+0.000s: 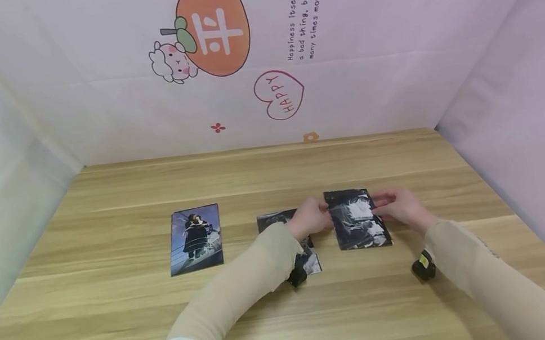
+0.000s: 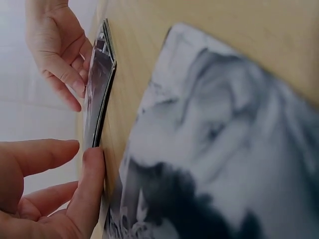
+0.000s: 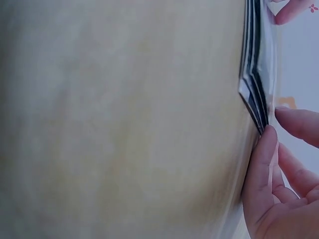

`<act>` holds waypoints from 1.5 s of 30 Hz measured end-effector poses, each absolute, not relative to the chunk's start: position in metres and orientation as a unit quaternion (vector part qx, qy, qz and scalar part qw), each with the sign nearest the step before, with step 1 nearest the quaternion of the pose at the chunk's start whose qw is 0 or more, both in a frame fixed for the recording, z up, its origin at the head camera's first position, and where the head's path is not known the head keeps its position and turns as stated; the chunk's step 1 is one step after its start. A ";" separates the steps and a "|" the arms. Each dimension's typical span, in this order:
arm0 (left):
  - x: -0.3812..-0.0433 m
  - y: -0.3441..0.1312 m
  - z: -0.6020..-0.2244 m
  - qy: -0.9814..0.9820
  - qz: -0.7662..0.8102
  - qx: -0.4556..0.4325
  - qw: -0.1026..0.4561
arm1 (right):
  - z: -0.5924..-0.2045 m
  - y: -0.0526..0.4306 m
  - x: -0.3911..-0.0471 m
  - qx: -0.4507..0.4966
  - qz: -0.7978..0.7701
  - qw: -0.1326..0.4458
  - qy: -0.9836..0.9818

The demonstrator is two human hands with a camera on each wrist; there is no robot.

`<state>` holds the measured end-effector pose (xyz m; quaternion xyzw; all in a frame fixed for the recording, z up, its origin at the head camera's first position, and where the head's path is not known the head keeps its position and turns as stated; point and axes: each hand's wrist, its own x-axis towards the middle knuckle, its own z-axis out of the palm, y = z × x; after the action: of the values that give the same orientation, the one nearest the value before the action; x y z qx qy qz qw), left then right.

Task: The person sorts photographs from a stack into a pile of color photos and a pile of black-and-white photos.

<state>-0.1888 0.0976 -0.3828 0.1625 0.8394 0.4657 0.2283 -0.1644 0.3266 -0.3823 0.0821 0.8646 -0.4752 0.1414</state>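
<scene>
A stack of black-and-white photo cards (image 1: 358,219) lies on the table between the two hands. Its layered edges show in the right wrist view, where the stack (image 3: 254,64) has several cards. My left hand (image 1: 311,216) touches the stack's left edge with a fingertip; in the left wrist view the thumb and fingers of this hand (image 2: 55,194) are spread apart. On the opposite edge rests a fingertip of my right hand (image 1: 402,208), with another finger close above it. Under the left wrist lies a second black-and-white photo card (image 1: 310,259), partly hidden by the arm.
A colour photo card (image 1: 194,239), perhaps with others beneath it, lies on the wooden table (image 1: 116,314) to the left. Small black devices (image 1: 423,266) sit at both wrists. A white printed cloth (image 1: 369,84) stands behind the table and along its sides.
</scene>
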 end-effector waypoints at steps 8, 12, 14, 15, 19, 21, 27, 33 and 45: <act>-0.187 0.094 -0.381 0.800 0.526 0.140 0.252 | -0.376 0.328 -0.157 0.071 -0.526 0.142 0.836; -0.186 0.090 -0.377 0.779 0.555 0.139 0.257 | -0.368 0.327 -0.154 0.057 -0.517 0.142 0.842; -0.186 0.088 -0.374 0.770 0.567 0.137 0.257 | -0.364 0.326 -0.153 0.051 -0.506 0.139 0.850; -0.185 0.087 -0.373 0.765 0.574 0.136 0.258 | -0.362 0.326 -0.153 0.050 -0.497 0.138 0.855; -0.184 0.082 -0.368 0.762 0.580 0.135 0.256 | -0.356 0.322 -0.151 0.048 -0.483 0.136 0.864; -0.184 0.079 -0.366 0.760 0.583 0.138 0.252 | -0.353 0.319 -0.150 0.047 -0.482 0.138 0.864; -0.181 0.062 -0.359 0.758 0.586 0.164 0.236 | -0.348 0.306 -0.145 0.025 -0.506 0.131 0.852; -0.181 0.045 -0.354 0.767 0.576 0.179 0.220 | -0.345 0.294 -0.141 -0.007 -0.553 0.133 0.822; -0.175 0.016 -0.344 0.797 0.550 0.177 0.176 | -0.336 0.266 -0.138 -0.027 -0.567 0.150 0.809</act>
<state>-0.1749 0.0165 -0.3440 0.1772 0.7970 0.5499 0.1760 -0.1383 0.2663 -0.3364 -0.0275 0.8094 -0.5670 0.1503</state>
